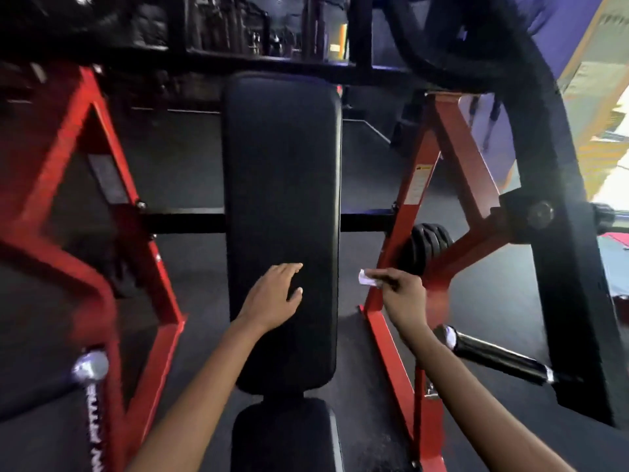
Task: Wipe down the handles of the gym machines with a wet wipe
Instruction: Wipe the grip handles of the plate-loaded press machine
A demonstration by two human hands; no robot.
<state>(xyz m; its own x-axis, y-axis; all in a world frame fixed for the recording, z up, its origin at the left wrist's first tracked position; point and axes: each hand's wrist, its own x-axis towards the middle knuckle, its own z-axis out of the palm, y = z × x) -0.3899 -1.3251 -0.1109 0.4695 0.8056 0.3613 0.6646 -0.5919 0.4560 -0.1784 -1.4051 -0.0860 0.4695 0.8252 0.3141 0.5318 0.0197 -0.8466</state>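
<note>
Wipe (367, 278): small, white, crumpled; pinched in the right hand, sticking out past the fingertips toward the pad, in the air between the pad and the right red frame.
Right hand (401, 294): fingers curled, its grip tight on the wipe; arm reached in from the lower right, crossing in front of the right handle.
Left hand (275, 296): fingers straight and slightly spread, grip wide and holding nothing; over the lower part of the back pad, whether touching it could not be told.
Back pad (282, 185): long, black, upright in the middle of the machine; a black seat (286, 434) lay just below it.
Right handle (500, 359): black grip with a chrome end cap, low on the right, behind the right forearm, apart from the wipe.
Left handle (91, 366): chrome cap showed at the lower left, blurred.
Frame (425, 185): red bars on both sides of the pad; black plates (429, 247) sat behind the right one.
</note>
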